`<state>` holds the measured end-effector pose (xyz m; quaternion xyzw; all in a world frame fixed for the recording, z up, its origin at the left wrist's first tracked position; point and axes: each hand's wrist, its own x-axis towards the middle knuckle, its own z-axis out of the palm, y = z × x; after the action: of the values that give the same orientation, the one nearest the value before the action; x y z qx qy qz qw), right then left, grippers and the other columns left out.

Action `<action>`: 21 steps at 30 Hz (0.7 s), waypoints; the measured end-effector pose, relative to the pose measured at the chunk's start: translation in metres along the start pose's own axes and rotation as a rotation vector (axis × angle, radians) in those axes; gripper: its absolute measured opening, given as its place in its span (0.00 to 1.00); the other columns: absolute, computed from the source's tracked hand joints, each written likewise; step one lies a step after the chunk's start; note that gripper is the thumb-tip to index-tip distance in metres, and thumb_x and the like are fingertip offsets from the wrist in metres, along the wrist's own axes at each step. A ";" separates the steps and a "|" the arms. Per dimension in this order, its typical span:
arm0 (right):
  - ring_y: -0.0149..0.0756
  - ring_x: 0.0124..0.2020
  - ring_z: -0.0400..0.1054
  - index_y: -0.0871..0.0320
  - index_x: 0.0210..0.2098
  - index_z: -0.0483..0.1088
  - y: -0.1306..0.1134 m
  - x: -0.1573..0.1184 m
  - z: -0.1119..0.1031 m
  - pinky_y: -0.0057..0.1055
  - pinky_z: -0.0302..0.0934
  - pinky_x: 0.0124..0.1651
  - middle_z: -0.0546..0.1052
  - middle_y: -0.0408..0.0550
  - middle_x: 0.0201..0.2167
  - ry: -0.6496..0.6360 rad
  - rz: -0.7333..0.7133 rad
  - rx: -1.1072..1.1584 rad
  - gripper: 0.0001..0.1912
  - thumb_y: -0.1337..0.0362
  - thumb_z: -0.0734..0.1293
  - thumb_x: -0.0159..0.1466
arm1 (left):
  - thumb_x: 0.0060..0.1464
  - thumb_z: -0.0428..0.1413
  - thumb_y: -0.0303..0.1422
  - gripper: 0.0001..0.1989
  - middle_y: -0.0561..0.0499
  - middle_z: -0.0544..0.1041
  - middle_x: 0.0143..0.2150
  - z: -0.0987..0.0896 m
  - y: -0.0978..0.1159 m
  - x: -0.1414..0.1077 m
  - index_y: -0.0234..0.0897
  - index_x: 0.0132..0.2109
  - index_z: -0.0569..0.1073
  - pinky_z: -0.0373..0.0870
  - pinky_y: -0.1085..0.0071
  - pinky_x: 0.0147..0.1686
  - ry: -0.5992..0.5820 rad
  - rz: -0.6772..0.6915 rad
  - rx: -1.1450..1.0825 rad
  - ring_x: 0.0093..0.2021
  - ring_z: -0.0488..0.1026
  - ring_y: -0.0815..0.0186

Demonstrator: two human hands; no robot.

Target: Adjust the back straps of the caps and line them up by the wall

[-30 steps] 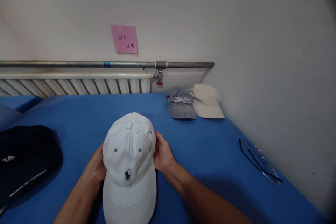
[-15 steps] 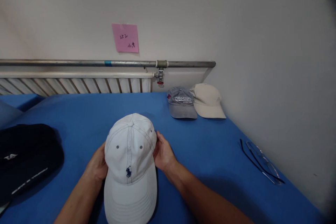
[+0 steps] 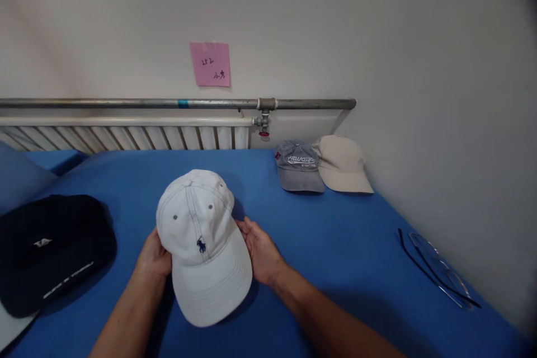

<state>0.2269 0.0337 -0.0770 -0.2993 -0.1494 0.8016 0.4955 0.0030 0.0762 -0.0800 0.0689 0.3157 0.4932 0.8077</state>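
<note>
A white baseball cap (image 3: 210, 251), with a small dark blue horse-rider emblem on its front, is between my two hands, its brim tilted down to the right. My left hand (image 3: 156, 254) grips it at the left edge, with the fingertips hidden behind the crown. At the right edge of the brim, my right hand (image 3: 260, 251) holds the cap, fingers reaching partly behind it. Beneath lies a blue sheet (image 3: 335, 257).
A black cap (image 3: 59, 251) lies at left, partly over a white brim (image 3: 14, 327). Against the back wall sit a grey cap (image 3: 298, 166) and a beige cap (image 3: 342, 163). Eyeglasses (image 3: 440, 271) lie at right. Behind are a radiator (image 3: 201, 137) and pipe (image 3: 142, 103).
The white cap has turned, its brim swinging toward the right, and moved slightly up and left in view. Both hands stay at its sides. The view has shifted slightly left.
</note>
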 end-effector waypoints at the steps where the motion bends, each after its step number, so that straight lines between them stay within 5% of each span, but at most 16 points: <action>1: 0.35 0.34 0.73 0.59 0.35 0.75 0.000 -0.001 0.001 0.33 0.61 0.43 0.80 0.45 0.30 -0.015 0.019 -0.011 0.16 0.56 0.60 0.65 | 0.62 0.43 0.27 0.19 0.47 0.83 0.33 0.002 0.001 0.000 0.37 0.51 0.77 0.69 0.60 0.55 0.068 0.051 -0.014 0.48 0.77 0.56; 5: 0.32 0.34 0.71 0.58 0.36 0.76 0.001 -0.001 0.000 0.29 0.60 0.41 0.79 0.41 0.30 -0.017 0.054 -0.004 0.09 0.64 0.69 0.54 | 0.61 0.43 0.25 0.21 0.47 0.83 0.35 0.011 0.002 -0.001 0.36 0.58 0.70 0.68 0.59 0.56 0.276 0.233 -0.073 0.49 0.77 0.57; 13: 0.34 0.31 0.70 0.58 0.39 0.74 0.002 -0.004 -0.005 0.32 0.63 0.36 0.78 0.43 0.31 -0.116 0.110 -0.089 0.19 0.68 0.70 0.46 | 0.62 0.44 0.28 0.21 0.47 0.82 0.31 0.015 0.003 -0.001 0.39 0.60 0.68 0.73 0.59 0.52 0.331 0.262 -0.082 0.45 0.79 0.56; 21: 0.33 0.31 0.72 0.60 0.42 0.73 0.000 -0.001 -0.006 0.30 0.64 0.36 0.79 0.44 0.32 -0.105 0.063 -0.028 0.21 0.70 0.71 0.47 | 0.63 0.43 0.26 0.15 0.50 0.79 0.23 0.032 -0.003 -0.005 0.34 0.42 0.75 0.76 0.77 0.28 0.307 0.357 -0.130 0.22 0.77 0.68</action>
<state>0.2312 0.0325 -0.0809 -0.2682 -0.1770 0.8293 0.4572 0.0218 0.0770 -0.0541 -0.0042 0.3853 0.6521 0.6530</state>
